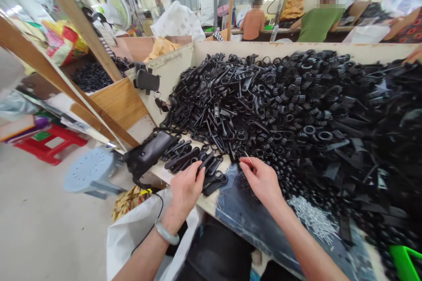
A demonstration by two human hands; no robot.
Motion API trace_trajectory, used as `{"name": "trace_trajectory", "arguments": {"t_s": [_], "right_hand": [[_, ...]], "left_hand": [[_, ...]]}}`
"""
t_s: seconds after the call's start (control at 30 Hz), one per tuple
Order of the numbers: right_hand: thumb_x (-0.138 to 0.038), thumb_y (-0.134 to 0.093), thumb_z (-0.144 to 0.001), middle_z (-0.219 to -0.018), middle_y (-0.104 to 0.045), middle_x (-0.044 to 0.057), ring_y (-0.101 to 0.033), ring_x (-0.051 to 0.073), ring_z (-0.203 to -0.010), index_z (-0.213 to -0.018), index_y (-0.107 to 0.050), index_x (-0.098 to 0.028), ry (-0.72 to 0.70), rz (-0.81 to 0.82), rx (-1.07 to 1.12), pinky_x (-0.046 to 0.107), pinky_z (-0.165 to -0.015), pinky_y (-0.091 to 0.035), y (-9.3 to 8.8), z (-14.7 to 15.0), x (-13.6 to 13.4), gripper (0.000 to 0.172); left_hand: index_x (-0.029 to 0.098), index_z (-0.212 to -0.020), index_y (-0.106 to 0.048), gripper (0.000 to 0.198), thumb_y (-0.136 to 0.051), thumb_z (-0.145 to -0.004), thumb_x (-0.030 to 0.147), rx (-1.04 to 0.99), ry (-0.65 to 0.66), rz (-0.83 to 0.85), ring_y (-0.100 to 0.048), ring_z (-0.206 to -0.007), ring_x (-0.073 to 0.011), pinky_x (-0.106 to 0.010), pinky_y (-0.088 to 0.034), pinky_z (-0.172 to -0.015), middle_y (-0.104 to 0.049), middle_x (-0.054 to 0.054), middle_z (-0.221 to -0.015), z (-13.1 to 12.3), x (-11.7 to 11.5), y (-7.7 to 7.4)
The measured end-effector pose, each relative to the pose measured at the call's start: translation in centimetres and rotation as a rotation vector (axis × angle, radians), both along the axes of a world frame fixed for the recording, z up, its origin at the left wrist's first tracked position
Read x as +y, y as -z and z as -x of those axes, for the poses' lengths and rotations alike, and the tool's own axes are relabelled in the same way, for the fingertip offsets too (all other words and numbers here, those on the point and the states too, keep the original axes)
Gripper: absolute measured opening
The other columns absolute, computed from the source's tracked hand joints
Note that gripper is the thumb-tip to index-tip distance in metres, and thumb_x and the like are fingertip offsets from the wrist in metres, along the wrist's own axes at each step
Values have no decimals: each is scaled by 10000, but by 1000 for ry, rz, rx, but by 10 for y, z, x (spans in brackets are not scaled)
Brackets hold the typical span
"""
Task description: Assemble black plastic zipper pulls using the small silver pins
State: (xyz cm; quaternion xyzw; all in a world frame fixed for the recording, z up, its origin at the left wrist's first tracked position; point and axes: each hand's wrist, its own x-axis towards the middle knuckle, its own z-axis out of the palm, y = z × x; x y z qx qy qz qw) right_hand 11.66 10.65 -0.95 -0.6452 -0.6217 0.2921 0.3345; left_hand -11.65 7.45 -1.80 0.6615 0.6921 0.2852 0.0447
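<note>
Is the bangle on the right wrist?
No, the pale green bangle sits on the left wrist, while the right wrist shows bare skin.

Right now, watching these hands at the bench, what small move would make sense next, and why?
Probably the left hand should steady one black plastic piece while the right hand brings its thin metal pin over to it: the left hand already rests among those pieces, and the pin looks pinched and ready.
</note>
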Motion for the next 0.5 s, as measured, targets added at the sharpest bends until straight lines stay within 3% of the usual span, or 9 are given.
{"name": "trace_trajectory", "arguments": {"t_s": [0.13, 0.27, 0.4, 0.5], "right_hand": [[-278, -613, -926, -1039, -763, 88, -714, 233, -856, -980, -762, -218, -13, 9, -279, 313, -732, -461, -9, 16, 20, 170], [-206, -618, -917, -990, -772, 113, -733, 234, -852, -866, -754, -193, -10, 39, -447, 291, -690, -429, -16, 31, 35, 146], [-244, -598, -914, -847, -776, 78, -720, 225, -772, -773, -732, -221, 41, 68, -501, 286, -605, -377, -26, 14, 30, 196], [-323, -573, -942, -729, -742, 29, -674, 188, -666, -746, -712, -243, 73, 74, -497, 280, -567, -347, -32, -8, 2, 253]], "left_hand": [[263, -1220, -761, 323, -627, -968, 415, 97, -21, -19, -655, -628, -215, -294, -392, -653, -689, -23, -666, 1, 1, 3], [261, -1235, -761, 346, -688, -932, 413, 79, 13, -53, -608, -568, -191, -293, -388, -643, -645, 8, -607, 3, -2, -4], [246, -1163, -777, 291, -657, -942, 393, -152, 95, -67, -573, -556, -170, -294, -410, -649, -626, 14, -595, -10, -16, -17], [229, -1035, -772, 237, -633, -945, 398, -490, 202, 135, -559, -546, -153, -280, -415, -607, -606, 18, -588, -35, -27, -24]]}}
